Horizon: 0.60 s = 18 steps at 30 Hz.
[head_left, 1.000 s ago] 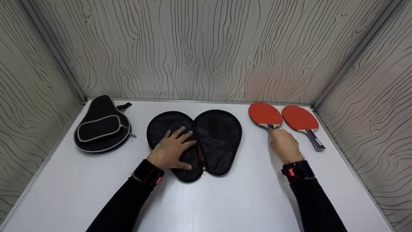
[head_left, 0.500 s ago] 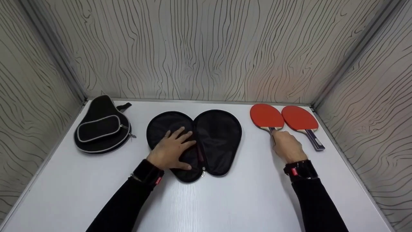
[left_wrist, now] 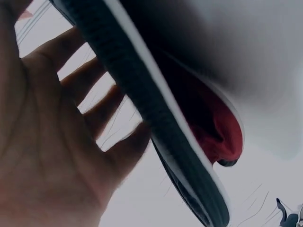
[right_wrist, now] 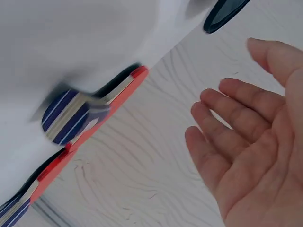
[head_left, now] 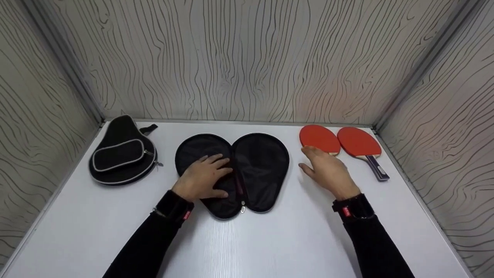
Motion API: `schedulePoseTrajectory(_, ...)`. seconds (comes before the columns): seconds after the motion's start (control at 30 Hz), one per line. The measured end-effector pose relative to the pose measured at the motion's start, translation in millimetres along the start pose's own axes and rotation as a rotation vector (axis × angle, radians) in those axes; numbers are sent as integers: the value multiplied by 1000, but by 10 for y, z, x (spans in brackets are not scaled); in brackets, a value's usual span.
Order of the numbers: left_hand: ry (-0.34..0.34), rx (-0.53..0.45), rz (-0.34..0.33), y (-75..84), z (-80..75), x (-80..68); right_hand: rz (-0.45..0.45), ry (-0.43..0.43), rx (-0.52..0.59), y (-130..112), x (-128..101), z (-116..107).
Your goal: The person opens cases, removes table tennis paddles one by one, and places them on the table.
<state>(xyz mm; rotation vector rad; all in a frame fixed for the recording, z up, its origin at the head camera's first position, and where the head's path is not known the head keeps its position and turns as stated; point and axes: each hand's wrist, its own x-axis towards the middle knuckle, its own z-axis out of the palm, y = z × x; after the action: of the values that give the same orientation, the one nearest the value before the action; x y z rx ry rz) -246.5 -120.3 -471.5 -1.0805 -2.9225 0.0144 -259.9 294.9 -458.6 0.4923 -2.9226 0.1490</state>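
A black zippered paddle case (head_left: 260,170) lies spread wide on the white table, its two halves side by side. My left hand (head_left: 202,179) rests on its left half with the fingers spread. In the left wrist view those fingers meet the case's dark edge (left_wrist: 137,80), and red lining (left_wrist: 222,135) shows beyond. Two red table tennis paddles (head_left: 319,136) (head_left: 359,142) lie at the right. Over the nearer one's handle, my right hand (head_left: 328,172) hovers with relaxed fingers, holding nothing. In the right wrist view that paddle's striped handle end (right_wrist: 68,118) is apart from the fingers.
At the left stands a second black case (head_left: 115,158) with a grey-trimmed front pocket and a strap. Wood-grain panels (head_left: 247,58) enclose the white table (head_left: 262,247) at the back and both sides.
My right hand gripped the left paddle's handle, shifted it slightly right and toward me, then let go and opened. My left hand stays on the case, nearly still.
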Motion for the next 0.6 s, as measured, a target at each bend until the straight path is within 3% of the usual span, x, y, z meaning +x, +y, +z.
schedulePoseTrajectory(0.27, 94, -13, -47, -154, -118, -19, -144, -10, -12, -248, -40, 87)
schedulePoseTrajectory(0.6, 155, -86, -264, -451, -240, -144, -166, -73, 14, -372, -50, 221)
